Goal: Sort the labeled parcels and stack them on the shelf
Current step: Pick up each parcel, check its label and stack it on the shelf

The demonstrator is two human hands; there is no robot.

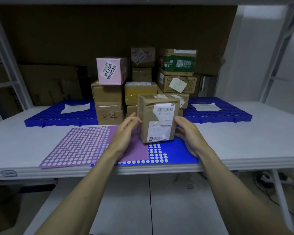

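Nearest the viewer, the pale grey table point(41, 146) runs across the view, its front edge rounded, with floor tiles and a tangle of cables visible below it on the right. Two sticker sheets lie flat near that edge: a purple sheet point(78, 146) covered in pale round dots on the left, overlapping a blue sheet point(175, 155) with fewer dots on the right.

Both bare forearms reach in from the near side. The left hand point(124, 133) has straight, relaxed fingers laid against the left side of a brown paper-wrapped parcel point(157, 119); the right hand point(188, 134) presses its fingers against the parcel's right side, so the two hands hold it between them. The parcel stands upright where the two sheets meet, a torn white barcode label on its facing side. Whether its base rests fully on the sheets or is slightly raised is hard to tell.

Beyond it, blue perforated mats point(227, 112) lie left and right, each carrying a white paper slip. Between them rises a stack of cardboard boxes point(109, 102), one marked "6-2", with a pink box point(110, 70) on top at the left. Flattened cardboard lines the back, framed by white shelf posts point(5, 53).
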